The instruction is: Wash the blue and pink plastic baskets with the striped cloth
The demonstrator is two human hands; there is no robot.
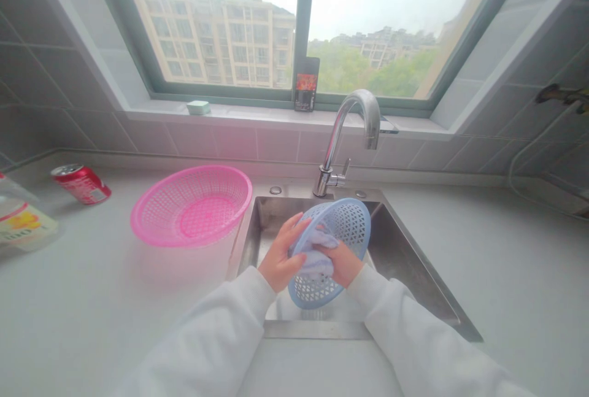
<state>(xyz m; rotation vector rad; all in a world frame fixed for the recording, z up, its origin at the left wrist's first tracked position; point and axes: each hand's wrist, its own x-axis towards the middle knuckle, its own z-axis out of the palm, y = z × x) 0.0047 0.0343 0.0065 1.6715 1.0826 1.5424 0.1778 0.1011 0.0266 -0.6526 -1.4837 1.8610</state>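
Note:
Over the steel sink (pixel 405 262) I hold a blue perforated plastic basket (pixel 345 222) tilted on its side. My left hand (pixel 281 257) grips its left rim, fingers curled over the edge. My right hand (pixel 343 262) presses a pale lilac cloth (pixel 317 253) inside the basket, fingers closed on it. Both arms wear white sleeves. A pink perforated basket (pixel 192 205) sits upright on the counter left of the sink.
A chrome tap (pixel 350 133) arches over the sink's back edge. A red drink can (pixel 81 183) lies on its side at far left, beside a clear plastic bottle (pixel 21 219). On the window sill sit a green soap-like block (pixel 198 107) and a dark packet (pixel 306 84).

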